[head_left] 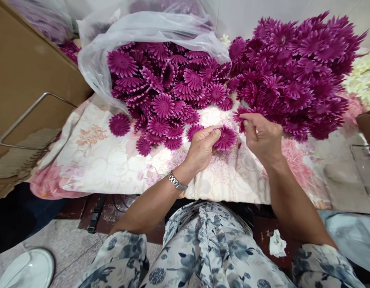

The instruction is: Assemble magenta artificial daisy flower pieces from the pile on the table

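**A:** Head view, centre. What do the hands hold?

**B:** The left hand [203, 148] pinches a flat magenta fabric flower head with ridged petals [225, 138] between thumb and fingertips; its grip is pressed onto the flower's left edge. The flower sits just above the floral-print cloth covering the table [95, 160]. A silver metal wristwatch [177, 182] is on that wrist.

**A:** And the right hand?

**B:** The right hand [261, 136], at three o'clock of the held flower, has its fingers curled together, thumb and forefinger nipped near the flower's right rim. Whether they grip a petal or a small part cannot be told.

**A:** What surrounds them?

**B:** At eleven o'clock, a clear plastic bag spilling loose magenta flower heads [161, 84]. At one o'clock, a heaped pile of magenta flowers [293, 68]. At ten o'clock, a brown cardboard box [25, 76]. A single stray magenta flower head [119, 124] lies at nine o'clock, apart from the spill.

**A:** How is the handling best done, in your judgement?

**B:** Support the flower at its centre rather than at the petal tips, keep the pinch light so the ridges are not creased, and work low over the cloth, so that a dropped piece lands close by.
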`<state>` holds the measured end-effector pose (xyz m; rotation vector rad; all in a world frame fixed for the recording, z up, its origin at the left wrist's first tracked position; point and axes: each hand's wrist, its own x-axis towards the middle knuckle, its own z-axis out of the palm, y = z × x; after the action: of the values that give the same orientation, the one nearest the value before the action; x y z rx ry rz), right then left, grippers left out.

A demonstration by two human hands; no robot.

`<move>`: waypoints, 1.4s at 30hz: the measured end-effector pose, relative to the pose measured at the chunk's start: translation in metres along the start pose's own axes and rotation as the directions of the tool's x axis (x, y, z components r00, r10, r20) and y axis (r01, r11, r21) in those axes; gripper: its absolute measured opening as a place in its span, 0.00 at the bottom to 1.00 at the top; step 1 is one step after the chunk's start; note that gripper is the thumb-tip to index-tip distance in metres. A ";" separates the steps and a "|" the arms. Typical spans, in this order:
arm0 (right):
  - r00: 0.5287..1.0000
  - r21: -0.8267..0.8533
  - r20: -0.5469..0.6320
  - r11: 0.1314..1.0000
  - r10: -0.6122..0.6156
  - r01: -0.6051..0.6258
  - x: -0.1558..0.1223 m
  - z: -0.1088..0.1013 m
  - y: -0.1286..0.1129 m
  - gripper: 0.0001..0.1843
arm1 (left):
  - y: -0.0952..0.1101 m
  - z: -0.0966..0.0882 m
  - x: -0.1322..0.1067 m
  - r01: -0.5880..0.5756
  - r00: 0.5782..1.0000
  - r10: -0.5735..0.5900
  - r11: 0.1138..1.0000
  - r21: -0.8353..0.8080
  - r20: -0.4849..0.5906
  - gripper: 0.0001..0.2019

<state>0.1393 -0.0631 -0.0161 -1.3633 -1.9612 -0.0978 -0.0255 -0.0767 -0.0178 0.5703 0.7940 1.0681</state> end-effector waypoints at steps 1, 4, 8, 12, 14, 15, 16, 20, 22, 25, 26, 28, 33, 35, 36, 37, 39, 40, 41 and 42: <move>0.999 -0.030 -0.007 0.999 0.035 -0.035 0.002 -0.005 0.006 0.14 | 0.001 0.000 -0.001 0.011 1.000 -0.011 1.000 0.010 -0.001 0.07; 0.990 -0.174 -0.066 0.976 0.121 -0.131 0.005 -0.024 0.027 0.14 | 0.004 -0.001 -0.001 0.050 0.999 -0.049 0.999 0.013 -0.018 0.06; 0.986 -0.239 -0.142 0.964 0.083 -0.115 0.008 -0.031 0.034 0.15 | 0.005 -0.001 0.001 0.075 0.997 -0.077 0.994 -0.079 -0.019 0.04; 0.996 0.049 -0.013 0.995 -0.083 0.084 0.005 -0.011 0.005 0.18 | 0.003 0.000 0.001 0.080 0.997 -0.082 0.988 -0.128 -0.010 0.05; 0.986 0.167 0.095 0.978 -0.139 0.122 0.002 0.001 -0.008 0.15 | 0.002 0.001 0.000 0.075 0.997 -0.075 0.990 -0.121 0.007 0.05; 0.982 0.189 0.119 0.974 -0.148 0.124 0.001 0.005 -0.012 0.13 | 0.001 0.001 0.000 0.075 0.997 -0.074 0.991 -0.108 0.016 0.05; 0.982 0.192 0.122 0.974 -0.147 0.122 0.000 0.008 -0.014 0.11 | 0.001 0.001 0.000 0.075 0.997 -0.073 0.993 -0.094 0.022 0.06; 0.985 0.145 0.097 0.981 -0.141 0.126 -0.003 0.012 -0.010 0.07 | 0.001 0.003 -0.002 0.069 0.997 -0.067 0.996 -0.061 0.031 0.07; 0.986 0.108 0.075 0.984 -0.150 0.142 -0.004 0.012 -0.008 0.10 | 0.001 0.004 -0.002 0.055 0.997 -0.051 0.996 -0.072 0.049 0.08; 0.983 0.085 0.057 0.982 -0.176 0.171 -0.005 0.013 -0.009 0.14 | 0.001 0.004 -0.002 0.037 0.997 -0.032 0.996 -0.075 0.068 0.09; 0.982 0.085 0.065 0.982 -0.176 0.170 -0.005 0.013 -0.009 0.15 | 0.000 0.004 -0.002 0.032 0.998 -0.028 0.997 -0.066 0.060 0.09; 0.985 0.075 0.084 0.987 -0.151 0.145 -0.005 0.013 -0.008 0.17 | -0.001 0.002 -0.002 0.024 0.999 -0.023 0.999 -0.038 0.031 0.09; 0.999 -0.023 0.054 1.000 0.006 -0.005 0.002 0.000 0.002 0.17 | 0.000 0.000 -0.002 0.006 1.000 -0.006 1.000 0.001 -0.013 0.08; 0.995 -0.084 -0.038 0.992 0.092 -0.095 0.006 -0.011 0.011 0.16 | 0.002 0.000 -0.002 0.016 1.000 -0.015 1.000 0.011 -0.012 0.09; 0.987 -0.104 -0.095 0.984 0.132 -0.141 0.008 -0.016 0.016 0.15 | 0.003 0.000 -0.001 0.025 1.000 -0.025 1.000 0.012 -0.006 0.09; 0.977 -0.117 -0.137 0.976 0.166 -0.182 0.009 -0.021 0.021 0.15 | 0.003 0.000 -0.001 0.033 0.999 -0.033 0.999 0.003 -0.001 0.08; 0.964 -0.160 -0.151 0.957 0.217 -0.241 0.010 -0.030 0.031 0.12 | 0.003 -0.001 0.000 0.048 0.999 -0.048 0.998 -0.039 0.010 0.07; 0.964 -0.203 -0.131 0.945 0.232 -0.255 0.010 -0.033 0.034 0.12 | 0.003 -0.001 0.000 0.051 0.999 -0.050 0.996 -0.068 0.013 0.07; 0.965 -0.262 -0.115 0.930 0.236 -0.259 0.009 -0.035 0.036 0.12 | 0.003 -0.001 0.001 0.050 0.999 -0.049 0.994 -0.096 0.012 0.06; 0.968 -0.320 -0.104 0.914 0.227 -0.249 0.009 -0.036 0.037 0.14 | 0.003 -0.001 0.001 0.051 0.999 -0.050 0.992 -0.116 0.012 0.06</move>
<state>0.1872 -0.0561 0.0029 -1.7845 -1.7616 -0.3656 -0.0283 -0.0745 -0.0165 0.4534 0.7298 1.0573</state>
